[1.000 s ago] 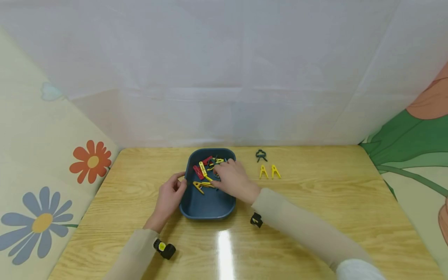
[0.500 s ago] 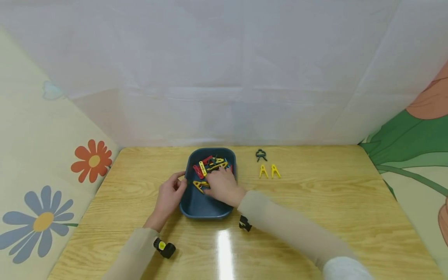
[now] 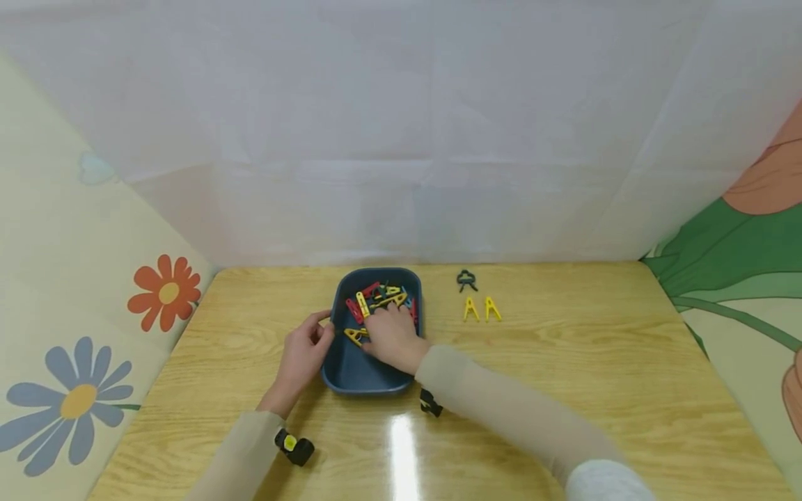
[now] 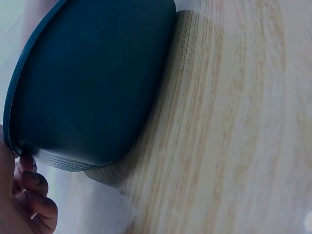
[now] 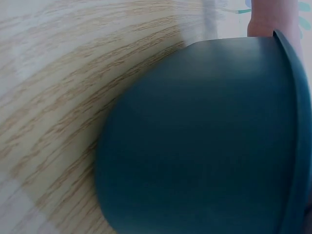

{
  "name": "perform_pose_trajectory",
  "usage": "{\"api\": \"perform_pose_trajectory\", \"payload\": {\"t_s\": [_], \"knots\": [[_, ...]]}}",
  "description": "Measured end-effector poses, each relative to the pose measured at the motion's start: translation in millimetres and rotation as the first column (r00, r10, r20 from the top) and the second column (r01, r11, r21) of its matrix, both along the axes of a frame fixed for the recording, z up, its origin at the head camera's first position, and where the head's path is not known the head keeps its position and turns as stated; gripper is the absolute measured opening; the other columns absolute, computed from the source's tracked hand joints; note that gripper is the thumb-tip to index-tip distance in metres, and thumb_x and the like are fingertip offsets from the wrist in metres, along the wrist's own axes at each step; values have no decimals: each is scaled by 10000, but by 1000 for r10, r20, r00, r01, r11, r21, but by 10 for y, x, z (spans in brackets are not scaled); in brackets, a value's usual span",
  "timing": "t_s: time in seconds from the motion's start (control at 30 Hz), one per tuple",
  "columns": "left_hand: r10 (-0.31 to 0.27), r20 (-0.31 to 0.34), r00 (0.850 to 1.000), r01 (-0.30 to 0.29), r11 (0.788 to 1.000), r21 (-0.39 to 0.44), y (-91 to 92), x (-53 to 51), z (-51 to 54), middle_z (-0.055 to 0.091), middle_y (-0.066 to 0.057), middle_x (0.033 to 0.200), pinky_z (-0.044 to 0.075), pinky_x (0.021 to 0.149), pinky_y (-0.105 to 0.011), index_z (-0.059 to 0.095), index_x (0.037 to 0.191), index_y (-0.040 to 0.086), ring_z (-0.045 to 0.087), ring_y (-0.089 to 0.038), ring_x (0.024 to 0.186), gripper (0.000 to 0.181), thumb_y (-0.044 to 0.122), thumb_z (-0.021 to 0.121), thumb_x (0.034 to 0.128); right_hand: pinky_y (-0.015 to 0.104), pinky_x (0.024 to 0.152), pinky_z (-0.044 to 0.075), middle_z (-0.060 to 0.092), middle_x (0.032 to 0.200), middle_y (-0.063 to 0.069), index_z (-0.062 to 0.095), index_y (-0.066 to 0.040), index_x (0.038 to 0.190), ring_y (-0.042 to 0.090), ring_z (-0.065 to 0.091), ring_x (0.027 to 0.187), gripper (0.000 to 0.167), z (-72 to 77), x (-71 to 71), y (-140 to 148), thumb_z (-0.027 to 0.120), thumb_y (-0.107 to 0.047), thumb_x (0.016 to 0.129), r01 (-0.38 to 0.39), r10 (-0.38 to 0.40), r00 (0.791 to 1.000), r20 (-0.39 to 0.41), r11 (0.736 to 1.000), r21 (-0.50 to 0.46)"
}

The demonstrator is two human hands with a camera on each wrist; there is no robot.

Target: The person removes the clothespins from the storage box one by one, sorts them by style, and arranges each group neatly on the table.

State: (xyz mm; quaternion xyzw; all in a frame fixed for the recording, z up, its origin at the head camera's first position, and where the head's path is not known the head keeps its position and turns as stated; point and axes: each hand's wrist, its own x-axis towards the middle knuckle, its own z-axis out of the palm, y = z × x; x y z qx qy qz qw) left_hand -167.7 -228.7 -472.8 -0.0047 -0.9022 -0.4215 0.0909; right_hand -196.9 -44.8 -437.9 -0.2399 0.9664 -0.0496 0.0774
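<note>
A dark blue plastic basin (image 3: pixel 366 379) stands on the table, with red, yellow, dark green and blue clips heaped toward its far end. My left hand (image 3: pixel 305 351) grips its left rim; in the left wrist view curled fingers (image 4: pixel 36 183) show under the rim. Over the near right of the heap, my right hand (image 3: pixel 395 339) reaches down into the basin. Its fingertips are hidden, so whether they pinch a clip does not show. A yellow clip (image 3: pixel 356 337) lies just left of it, and another yellow clip (image 3: pixel 390 300) beyond its fingers.
Right of the basin, two yellow clips (image 3: pixel 471 309) stand side by side on the wooden table (image 3: pixel 564 334). A dark green clip (image 3: pixel 466 280) lies behind them. A white sheet (image 3: pixel 432 174) hangs behind the table's back edge.
My right hand has moved left and nearer within the basin, uncovering clips at its far right. The left hand has stayed on the rim.
</note>
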Motion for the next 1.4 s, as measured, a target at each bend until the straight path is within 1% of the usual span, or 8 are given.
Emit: {"api": "perform_pose_trajectory", "payload": {"t_s": [0.13,0.27,0.5,0.7,0.83,0.93,1.23,1.4], "knots": [[-4,12,1000,4,1000,6,-3,5,10,563,-51,768,394,601,-240,659,1332,5,483,-101,636,323,131,590,1043,459,975,456,705,1188,32,762,-214,1150,276,606,1156,341,-7,6,-36,738,-487,947,5,-5,1000,-3,1000,7],[-3,8,1000,3,1000,6,-4,3,6,561,-52,763,394,598,-239,661,1329,3,484,-104,632,320,123,595,1040,477,970,456,715,1145,30,776,-217,1088,274,613,1122,315,-35,0,-77,749,-491,936,10,-9,1000,-27,1000,18],[-12,-7,1000,12,1000,8,-4,2,7,559,-47,749,395,594,-236,664,1315,-19,484,-118,632,317,103,601,1029,486,1002,437,721,1134,17,779,-229,1047,264,596,1120,306,-66,12,-121,729,-513,946,21,-22,1000,9,999,47],[-8,-29,1000,8,1000,4,-7,-4,-4,560,-41,735,390,588,-235,669,1299,-28,481,-120,623,309,84,608,1017,483,1050,415,717,1176,20,779,-238,1082,259,577,1168,381,-71,6,-184,714,-581,930,32,-32,999,3,997,74],[-7,-27,1000,8,1000,4,-2,-14,-17,563,-41,734,394,589,-234,672,1295,-26,487,-128,626,309,84,613,1013,486,1076,406,714,1200,17,764,-240,1143,267,571,1203,377,-82,7,-202,705,-556,947,31,-31,1000,1,994,101],[-4,-23,1000,4,1000,6,0,-18,-18,563,-42,737,397,594,-234,673,1294,-24,490,-133,633,308,85,612,1012,483,1061,414,714,1207,15,755,-240,1175,267,573,1199,374,-85,8,-197,698,-540,958,27,-27,1000,-4,993,112],[-2,-9,1000,2,1000,-2,12,-3,16,566,-48,751,394,599,-233,664,1308,-23,489,-133,643,316,103,601,1025,462,972,424,726,1151,11,766,-230,1111,257,584,1130,352,-32,43,-91,725,-535,941,23,-22,1000,-17,998,54],[2,-1,1000,-2,1000,-4,14,8,29,565,-51,755,396,603,-235,659,1316,-25,490,-141,651,321,104,599,1029,472,1000,428,721,1177,14,762,-223,1120,266,582,1170,388,60,90,13,718,-561,936,24,-23,999,-27,999,22]]}}
